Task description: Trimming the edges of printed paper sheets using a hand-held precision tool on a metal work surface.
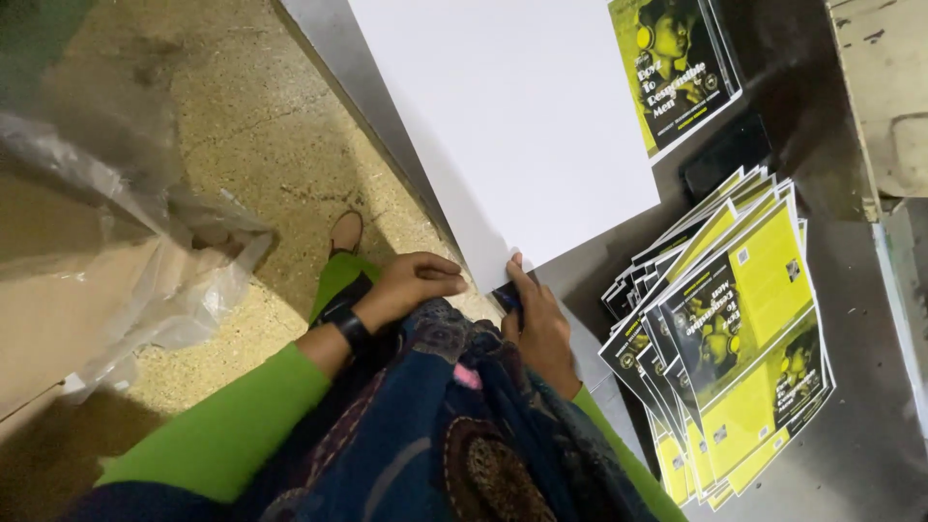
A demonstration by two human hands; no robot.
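White sheet (512, 126) lay on the bench (860, 425), long axis running away from the body. Its near corner was pinched in the right hand (537, 324) grip; left hand (411, 285), curled and empty, was rested just beside it.

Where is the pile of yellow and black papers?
In the head view, the fanned pile of yellow and black papers lies on the grey table at the right, beside the big white sheet and the right hand.

Fanned yellow-and-black printed covers (735, 338) lie on grey metal table (860, 435); crumpled plastic sheet (145, 261) on floor.
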